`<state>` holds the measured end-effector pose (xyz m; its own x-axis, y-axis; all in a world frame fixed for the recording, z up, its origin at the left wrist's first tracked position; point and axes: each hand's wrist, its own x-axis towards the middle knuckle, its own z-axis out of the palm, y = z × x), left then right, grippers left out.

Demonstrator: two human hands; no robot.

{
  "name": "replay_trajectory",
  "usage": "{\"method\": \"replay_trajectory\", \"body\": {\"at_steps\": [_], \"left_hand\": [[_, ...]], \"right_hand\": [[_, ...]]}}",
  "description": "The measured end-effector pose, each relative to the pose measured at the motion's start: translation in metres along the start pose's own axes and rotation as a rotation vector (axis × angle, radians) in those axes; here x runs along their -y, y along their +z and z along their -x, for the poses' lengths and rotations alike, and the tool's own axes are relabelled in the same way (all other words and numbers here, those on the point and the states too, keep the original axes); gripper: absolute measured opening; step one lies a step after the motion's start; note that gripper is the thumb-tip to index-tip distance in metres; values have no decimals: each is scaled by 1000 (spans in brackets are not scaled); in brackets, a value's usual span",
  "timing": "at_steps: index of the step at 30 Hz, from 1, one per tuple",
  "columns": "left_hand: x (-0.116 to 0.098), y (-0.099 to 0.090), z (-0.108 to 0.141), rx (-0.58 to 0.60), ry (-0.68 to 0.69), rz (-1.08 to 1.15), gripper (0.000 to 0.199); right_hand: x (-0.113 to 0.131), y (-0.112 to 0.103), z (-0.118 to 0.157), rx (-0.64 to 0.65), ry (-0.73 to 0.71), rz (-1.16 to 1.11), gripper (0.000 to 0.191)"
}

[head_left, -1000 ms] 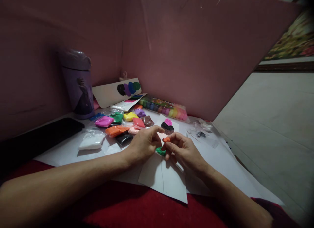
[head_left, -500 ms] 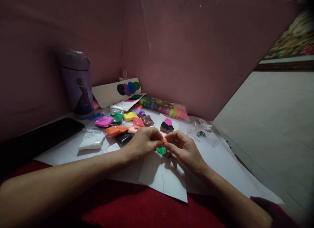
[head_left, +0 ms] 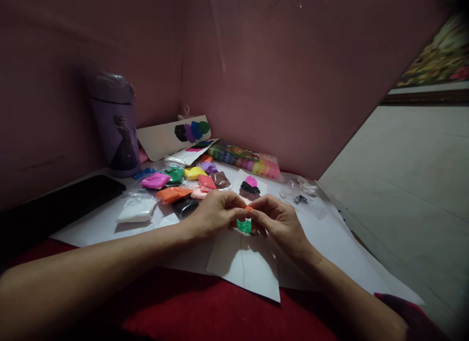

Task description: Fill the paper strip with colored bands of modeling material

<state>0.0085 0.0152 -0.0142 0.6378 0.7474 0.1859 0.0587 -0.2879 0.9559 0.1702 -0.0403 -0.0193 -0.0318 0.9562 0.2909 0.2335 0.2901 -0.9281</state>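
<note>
A small lump of orange modelling clay [head_left: 248, 208] is pinched between the fingertips of both hands. My left hand [head_left: 216, 213] comes in from the left, its thumb and forefinger closed on the lump. From the right, my right hand [head_left: 275, 218] grips the same piece, thumb below and forefinger above. Both hover over a white card [head_left: 244, 267] that bears a thin drawn line. Pink clay [head_left: 251, 181], black clay [head_left: 249, 188] and brown clay [head_left: 246, 196] patches cover its far part. A green clay patch [head_left: 244, 226] shows just beneath my fingers. The middle of the card is hidden.
Several clay packets, among them an orange one [head_left: 174, 194] and a white one [head_left: 136, 210], lie left. Behind are a purple bottle [head_left: 115, 123], a decorated card [head_left: 161, 139] and a long clay pack [head_left: 242, 160]. A black phone-like slab [head_left: 73, 199] lies far left, a plastic bag [head_left: 309, 204] right.
My fingertips have drawn closer together around the orange clay, so less of it shows. Both hands have shifted very slightly. The card and packets have stayed put.
</note>
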Motion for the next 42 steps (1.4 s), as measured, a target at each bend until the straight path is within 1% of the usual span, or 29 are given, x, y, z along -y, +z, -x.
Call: {"method": "replay_trajectory", "body": {"at_steps": [3,6,10,14,16,19,23,27,31,35,38,42], "left_hand": [[1,0,0,27,-9,-43,19],[1,0,0,23,5,-87,19],[-1,1,1,-31,36,-115,15],[-1,0,0,-111,30,-103,15],[0,-1,-2,-130,15,-73,16],[4,-3,-4,-114,1,-42,16],[10,-2,-4,-75,30,-48,18],[9,0,-3,-69,30,-44,18],[3,1,-3,-22,12,16,22],[0,1,-2,23,-22,21,17],[1,1,-1,-4,-40,17,13],[0,1,-1,-39,-26,9,15]], "right_hand": [[-1,0,0,16,-3,-4,14],[-1,0,1,24,-13,-8,13],[2,2,2,0,-15,-21,14],[3,2,2,-40,-17,-24,14],[2,2,1,-53,-21,-15,15],[1,1,0,-79,-21,-7,15],[0,1,-1,-103,-20,-16,15],[1,3,0,-99,-14,-19,13],[0,2,0,-53,-19,-7,13],[-2,0,1,22,-56,12,11],[-2,0,2,36,-85,11,9],[-1,3,4,-6,-110,29,16]]}}
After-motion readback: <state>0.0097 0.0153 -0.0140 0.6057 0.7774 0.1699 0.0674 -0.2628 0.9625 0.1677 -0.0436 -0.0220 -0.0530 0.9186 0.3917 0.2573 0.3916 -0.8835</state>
